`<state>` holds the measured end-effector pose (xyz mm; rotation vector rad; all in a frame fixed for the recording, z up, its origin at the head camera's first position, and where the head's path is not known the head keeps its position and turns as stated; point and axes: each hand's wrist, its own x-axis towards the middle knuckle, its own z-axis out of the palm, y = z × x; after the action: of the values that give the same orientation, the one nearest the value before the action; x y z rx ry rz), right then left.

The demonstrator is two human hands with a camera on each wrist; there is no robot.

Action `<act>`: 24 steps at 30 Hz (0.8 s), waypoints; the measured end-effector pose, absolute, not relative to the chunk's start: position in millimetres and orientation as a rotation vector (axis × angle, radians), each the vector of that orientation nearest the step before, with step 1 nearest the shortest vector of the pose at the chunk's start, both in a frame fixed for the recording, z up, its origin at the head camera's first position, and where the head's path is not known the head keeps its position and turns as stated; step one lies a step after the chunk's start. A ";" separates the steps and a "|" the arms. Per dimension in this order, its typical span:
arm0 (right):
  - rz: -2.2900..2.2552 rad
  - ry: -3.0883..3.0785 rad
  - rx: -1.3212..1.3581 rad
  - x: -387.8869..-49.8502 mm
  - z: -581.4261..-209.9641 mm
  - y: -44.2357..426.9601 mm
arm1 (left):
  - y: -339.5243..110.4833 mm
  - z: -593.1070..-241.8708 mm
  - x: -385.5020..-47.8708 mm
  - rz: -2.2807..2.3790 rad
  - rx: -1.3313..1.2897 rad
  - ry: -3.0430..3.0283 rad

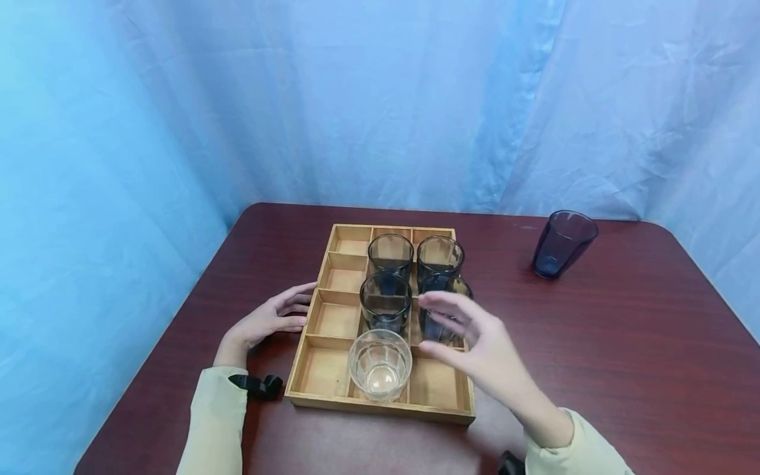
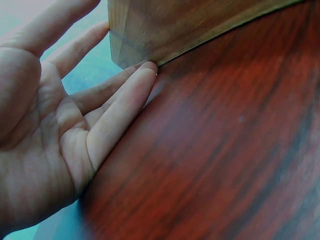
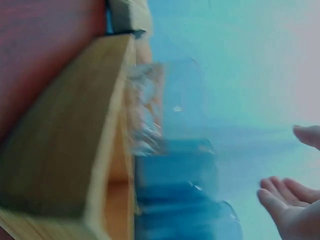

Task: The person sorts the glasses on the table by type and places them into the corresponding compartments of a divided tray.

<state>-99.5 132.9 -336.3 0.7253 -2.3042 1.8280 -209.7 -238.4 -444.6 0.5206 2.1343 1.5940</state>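
Observation:
A wooden compartment tray (image 1: 320, 400) lies on the table. My left hand (image 1: 270, 321) touches its left side with straight fingers; in the left wrist view the fingertips (image 2: 146, 70) meet the wooden wall (image 2: 150, 30). My right hand (image 1: 475, 340) hovers over the tray's right side, fingers apart and loosely bent, holding nothing. It partly hides a dark blue glass (image 1: 454, 326). Three more dark glasses stand in the tray: back middle (image 1: 390, 254), back right (image 1: 441, 256) and centre (image 1: 384, 303). In the front middle compartment sits a clear glass (image 1: 380, 366).
Another dark blue glass (image 1: 564, 244) stands apart at the table's back right. The brown table (image 1: 623, 369) has rounded back corners. Light blue curtains (image 1: 380, 105) hang behind and beside it. Black straps (image 1: 258, 384) sit near the sleeves.

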 end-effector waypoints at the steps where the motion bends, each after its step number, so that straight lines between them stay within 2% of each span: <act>1: 1.862 -2.239 0.715 -100.7 -333.0 137.2 | -237.7 -444.9 -209.9 1.594 0.521 2.135; 6: 2.015 -1.873 0.651 -113.1 -317.4 163.7 | -235.5 -447.3 -211.3 1.598 0.520 2.130; 14: 2.059 -1.400 0.591 -146.5 -316.0 203.0 | -234.6 -449.9 -213.8 1.598 0.532 2.138; 20: 1.880 -1.390 0.517 -165.3 -323.9 233.4 | -233.1 -449.8 -215.0 1.599 0.522 2.126; 24: 1.759 -1.481 0.375 -178.5 -331.2 255.3 | -232.5 -449.5 -215.0 1.603 0.519 2.121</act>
<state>-178.5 255.3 -331.2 0.3755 -1.4814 1.7589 -215.0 -232.5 -449.5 0.5185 2.1208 1.6028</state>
